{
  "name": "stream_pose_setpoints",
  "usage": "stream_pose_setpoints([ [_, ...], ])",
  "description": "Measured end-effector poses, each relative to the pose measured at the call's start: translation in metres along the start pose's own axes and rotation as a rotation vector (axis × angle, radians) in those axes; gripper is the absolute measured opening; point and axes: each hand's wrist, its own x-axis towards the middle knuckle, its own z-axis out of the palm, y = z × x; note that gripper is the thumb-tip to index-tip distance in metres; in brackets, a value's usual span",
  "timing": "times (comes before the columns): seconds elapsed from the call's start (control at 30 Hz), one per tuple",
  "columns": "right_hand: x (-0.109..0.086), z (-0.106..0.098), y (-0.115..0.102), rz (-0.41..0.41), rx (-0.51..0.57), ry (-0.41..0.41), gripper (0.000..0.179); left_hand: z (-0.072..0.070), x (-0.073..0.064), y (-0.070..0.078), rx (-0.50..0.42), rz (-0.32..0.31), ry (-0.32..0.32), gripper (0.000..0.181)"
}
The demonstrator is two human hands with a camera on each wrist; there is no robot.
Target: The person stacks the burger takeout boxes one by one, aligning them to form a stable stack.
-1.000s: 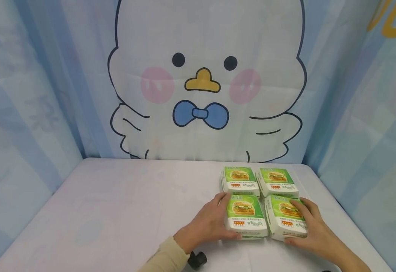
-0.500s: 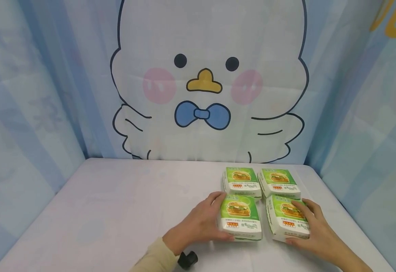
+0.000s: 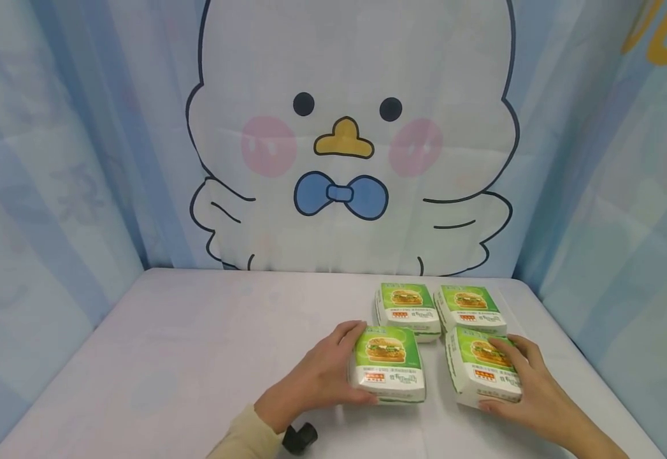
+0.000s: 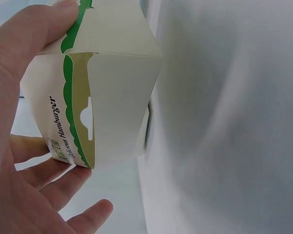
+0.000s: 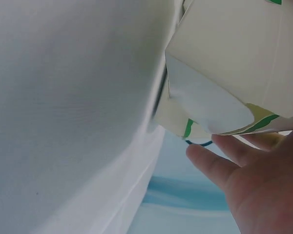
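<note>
Near the front of the table, my left hand (image 3: 322,376) grips a green-and-white hamburger box (image 3: 387,363) by its left side, thumb at the near edge. The left wrist view shows that box (image 4: 119,97) between the thumb and the fingers, with "Delicious Hamburger" printed on its side. To its right, my right hand (image 3: 530,389) holds a second hamburger box (image 3: 479,366), fingers over the far right edge and thumb at the near side. In the right wrist view, the fingers (image 5: 215,163) lie along this box (image 5: 234,53); the thumb is hidden.
Two more hamburger boxes, one at back left (image 3: 406,311) and one at back right (image 3: 471,309), stand side by side behind the held ones. The white table (image 3: 167,363) stretches left. Fabric curtains (image 3: 625,223) enclose its back and sides.
My left hand has moved left with its hamburger box, widening the gap to the right-hand box. My right hand and its box have stayed nearly in place.
</note>
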Motion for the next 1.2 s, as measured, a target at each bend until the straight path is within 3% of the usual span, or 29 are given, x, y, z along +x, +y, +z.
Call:
stream_pose_setpoints([
  [0.4,0.005,-0.002,-0.013,-0.007,-0.014,-0.002,0.103,-0.012,-0.012,-0.019,-0.051,-0.067,0.002,0.119],
  [0.93,0.017,-0.005,-0.036,-0.075,0.012,0.052,0.103,-0.021,-0.023,-0.038,-0.086,-0.122,0.026,0.118],
  [1.2,0.027,-0.003,-0.051,-0.054,0.046,0.041,0.102,-0.026,-0.025,-0.043,-0.108,-0.144,0.013,0.118],
])
